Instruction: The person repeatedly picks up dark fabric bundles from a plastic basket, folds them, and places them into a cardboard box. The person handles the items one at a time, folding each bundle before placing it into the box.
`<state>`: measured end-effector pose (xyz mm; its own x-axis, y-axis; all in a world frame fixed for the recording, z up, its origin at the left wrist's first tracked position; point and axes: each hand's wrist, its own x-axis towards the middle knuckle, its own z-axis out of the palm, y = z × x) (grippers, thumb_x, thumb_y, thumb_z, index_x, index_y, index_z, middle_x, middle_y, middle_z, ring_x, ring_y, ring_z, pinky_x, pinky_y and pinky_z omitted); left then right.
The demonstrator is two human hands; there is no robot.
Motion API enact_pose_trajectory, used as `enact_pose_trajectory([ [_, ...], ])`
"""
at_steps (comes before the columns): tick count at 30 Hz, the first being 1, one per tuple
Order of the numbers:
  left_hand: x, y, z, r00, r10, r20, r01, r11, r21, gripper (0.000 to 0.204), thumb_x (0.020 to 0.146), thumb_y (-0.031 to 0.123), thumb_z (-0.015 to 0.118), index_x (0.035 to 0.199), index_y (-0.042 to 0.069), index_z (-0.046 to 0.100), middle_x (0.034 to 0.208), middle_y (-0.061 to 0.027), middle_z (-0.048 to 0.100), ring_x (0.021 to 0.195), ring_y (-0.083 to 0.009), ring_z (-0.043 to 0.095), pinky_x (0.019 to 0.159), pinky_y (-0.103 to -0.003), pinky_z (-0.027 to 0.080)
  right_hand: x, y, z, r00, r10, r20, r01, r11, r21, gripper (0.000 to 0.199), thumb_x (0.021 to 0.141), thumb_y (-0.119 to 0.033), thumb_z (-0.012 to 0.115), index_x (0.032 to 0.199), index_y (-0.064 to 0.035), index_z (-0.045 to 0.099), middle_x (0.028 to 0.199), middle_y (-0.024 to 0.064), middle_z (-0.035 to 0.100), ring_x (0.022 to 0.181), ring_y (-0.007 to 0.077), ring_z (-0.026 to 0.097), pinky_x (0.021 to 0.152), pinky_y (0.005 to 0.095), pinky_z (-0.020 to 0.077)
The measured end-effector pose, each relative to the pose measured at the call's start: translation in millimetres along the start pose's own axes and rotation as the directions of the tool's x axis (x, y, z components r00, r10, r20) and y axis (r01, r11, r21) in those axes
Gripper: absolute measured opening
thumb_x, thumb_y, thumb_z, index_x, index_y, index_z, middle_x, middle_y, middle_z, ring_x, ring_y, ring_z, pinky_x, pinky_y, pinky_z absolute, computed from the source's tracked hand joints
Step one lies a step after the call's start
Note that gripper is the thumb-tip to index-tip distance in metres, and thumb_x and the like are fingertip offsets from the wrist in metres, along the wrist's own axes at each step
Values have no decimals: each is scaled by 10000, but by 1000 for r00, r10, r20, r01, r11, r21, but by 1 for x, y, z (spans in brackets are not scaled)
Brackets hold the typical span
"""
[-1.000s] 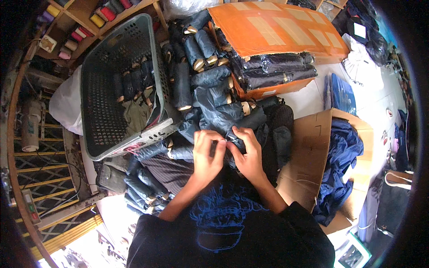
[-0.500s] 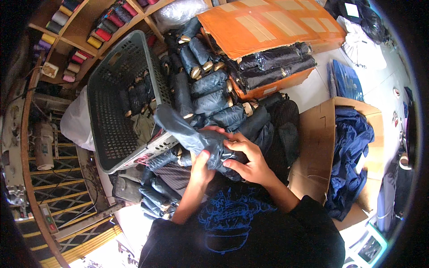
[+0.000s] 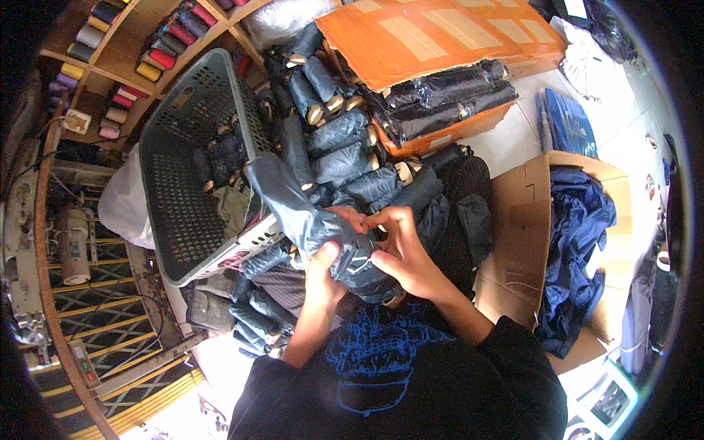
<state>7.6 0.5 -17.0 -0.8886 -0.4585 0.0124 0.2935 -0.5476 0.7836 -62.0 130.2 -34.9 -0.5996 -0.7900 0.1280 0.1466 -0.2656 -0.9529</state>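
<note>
In front of my chest I hold a folded dark blue-grey umbrella (image 3: 291,207) in shiny cloth, with its narrow end pointing up and left. My left hand (image 3: 324,273) wraps round it from below, thumb on top and fingertips showing on the far side. On its right side my right hand (image 3: 403,253) pinches the loose cloth between thumb and fingers, near a thin pale edge or strip. Just beyond my hands lies a pile of similar rolled umbrellas (image 3: 343,163), several with light wood-coloured ends.
A dark perforated plastic basket (image 3: 253,110) tilts at left, with some umbrellas inside. Far right of the pile sits an orange taped carton (image 3: 440,37) of dark wrapped bundles. At right stands a brown box (image 3: 517,242) holding blue cloth (image 3: 576,242). Thread spools (image 3: 176,33) fill wooden shelves.
The umbrella has shifted slightly left and turned, its lower folds now more spread. My right fingers have bent higher, pinching the cloth. My left hand keeps its hold.
</note>
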Motion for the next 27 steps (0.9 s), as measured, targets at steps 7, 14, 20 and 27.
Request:
enact_pose_trajectory([
  [7, -3, 10, 15, 999, -52, -1, 49, 935, 350, 566, 714, 468, 695, 1018, 12, 556, 922, -119, 581, 1032, -294, 532, 911, -402, 400, -7, 1, 4, 958, 281, -46, -285, 954, -97, 514, 902, -362, 548, 1223, 37, 510, 949, 168, 645, 892, 187, 608, 815, 329, 467],
  [14, 0, 0, -1, 970, -70, 233, 5, 963, 270, 453, 750, 321, 731, 1072, 47, 569, 1102, -219, 627, 1265, -391, 429, 1015, -486, 347, -8, -14, 6, 957, 254, -138, -279, 937, -212, 434, 863, -299, 609, 1147, 28, 589, 915, 215, 669, 880, 192, 648, 792, 335, 484],
  [20, -2, -2, 3, 967, -109, 229, 54, 971, 234, 504, 766, 333, 719, 1131, 39, 534, 1197, -236, 583, 1264, -376, 434, 1054, -481, 314, 1, -10, 14, 968, 17, -249, -69, 977, -202, 390, 844, -261, 635, 1120, 13, 606, 890, 188, 673, 817, 216, 672, 728, 342, 499],
  [27, -1, -1, 10, 962, 138, -233, -115, 987, 110, 784, 765, 312, 737, 1346, -16, 328, 1250, -170, 508, 1134, -257, 517, 1002, -388, 378, 12, -19, 13, 948, -65, -313, -124, 826, -549, 354, 795, -293, 697, 1004, -20, 607, 781, 199, 627, 722, 337, 660, 596, 388, 497],
])
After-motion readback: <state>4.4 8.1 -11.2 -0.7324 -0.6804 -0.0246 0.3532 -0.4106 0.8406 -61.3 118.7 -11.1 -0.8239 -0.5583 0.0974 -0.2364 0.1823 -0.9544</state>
